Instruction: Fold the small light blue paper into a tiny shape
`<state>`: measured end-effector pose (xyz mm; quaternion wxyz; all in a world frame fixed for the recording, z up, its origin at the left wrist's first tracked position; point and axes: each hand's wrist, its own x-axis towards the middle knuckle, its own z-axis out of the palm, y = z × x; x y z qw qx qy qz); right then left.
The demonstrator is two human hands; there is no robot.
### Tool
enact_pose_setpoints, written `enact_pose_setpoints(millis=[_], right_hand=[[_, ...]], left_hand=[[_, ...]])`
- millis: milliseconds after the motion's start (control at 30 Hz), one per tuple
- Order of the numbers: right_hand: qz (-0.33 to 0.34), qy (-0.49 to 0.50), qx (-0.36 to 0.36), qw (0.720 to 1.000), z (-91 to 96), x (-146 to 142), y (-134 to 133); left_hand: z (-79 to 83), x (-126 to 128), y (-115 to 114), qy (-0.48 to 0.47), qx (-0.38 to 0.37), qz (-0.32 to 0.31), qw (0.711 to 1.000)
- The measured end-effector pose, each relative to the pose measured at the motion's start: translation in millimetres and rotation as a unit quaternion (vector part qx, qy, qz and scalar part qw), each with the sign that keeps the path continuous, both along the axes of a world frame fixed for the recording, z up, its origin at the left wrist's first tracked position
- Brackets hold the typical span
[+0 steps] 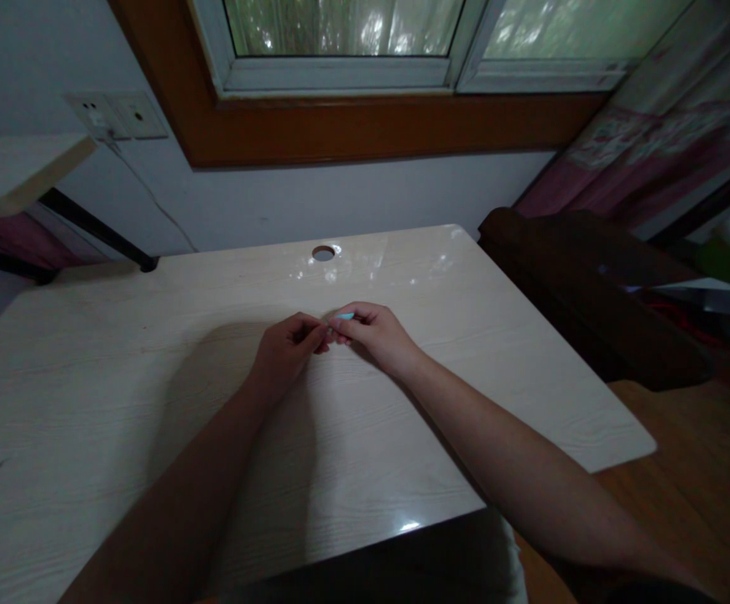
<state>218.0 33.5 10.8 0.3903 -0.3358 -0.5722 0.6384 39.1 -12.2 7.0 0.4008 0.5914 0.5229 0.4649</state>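
Observation:
Over the middle of the pale wood-grain table [403,436], my two hands meet at the fingertips. My right hand [371,329] is closed in a pinch round a small light-blue object [344,316], slim in shape, with only a short piece of it showing between thumb and forefinger. Thumb and fingers of my left hand [289,342] are pressed together right beside it, close to the object's left end. Whether the left fingertips grip part of the same object is too small to tell.
Near the table's back edge is a round cable hole [323,253]. A raised shelf [18,172] on black legs stands at the left. Behind are a wall socket [117,116] with a cord and a window. Dark brown furniture [579,294] adjoins the table's right side.

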Motion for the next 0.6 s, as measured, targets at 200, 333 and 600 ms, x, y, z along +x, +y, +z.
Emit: enact_pose_setpoints(millis=[200,333,600], right_hand=[[-0.027,-0.013,0.019,0.999,5.2,0.4,-4.5],[-0.030,0.001,0.005,1.000,5.8,-1.0,-6.3],[-0.017,0.026,-0.004,0.999,4.8,-1.5,-2.3]], left_hand=[[-0.6,-0.1,-0.2,-0.016,-0.017,-0.018,1.000],[-0.8,-0.3,0.0,-0.010,-0.014,-0.021,1.000],[-1.0,0.3,0.5,-0.032,-0.016,-0.014,0.999]])
